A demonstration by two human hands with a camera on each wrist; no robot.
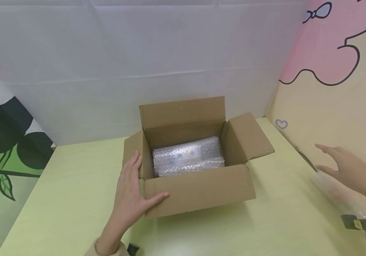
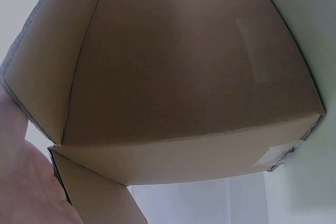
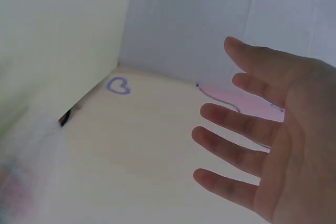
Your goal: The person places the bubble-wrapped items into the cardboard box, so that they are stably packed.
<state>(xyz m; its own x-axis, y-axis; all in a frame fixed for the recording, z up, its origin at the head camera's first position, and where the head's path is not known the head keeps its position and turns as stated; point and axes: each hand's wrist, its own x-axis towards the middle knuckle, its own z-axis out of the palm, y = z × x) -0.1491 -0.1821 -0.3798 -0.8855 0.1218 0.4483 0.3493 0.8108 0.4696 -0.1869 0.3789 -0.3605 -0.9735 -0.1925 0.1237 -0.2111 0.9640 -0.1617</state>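
Observation:
An open cardboard box (image 1: 199, 192) sits on the table, its flaps folded outward. Inside it lie bubble-wrapped packages (image 1: 186, 153), side by side. My left hand (image 1: 128, 192) rests at the box's near left corner, fingers straight along the left flap and thumb over the front flap. In the left wrist view, the palm (image 2: 31, 182) is right at the flap corner. Off to the right, my right hand (image 1: 349, 170) is held in the air with its fingers spread and nothing in them. Below it is a blurred, see-through plastic-like item (image 1: 336, 193), partly hidden by the forearm.
The pale yellow-green table (image 1: 64, 199) runs back to a white cloth wall (image 1: 132, 53). A cream panel (image 1: 323, 117) with a pink drawing borders the right side. On the left stands a panel with a green and black picture (image 1: 10, 142).

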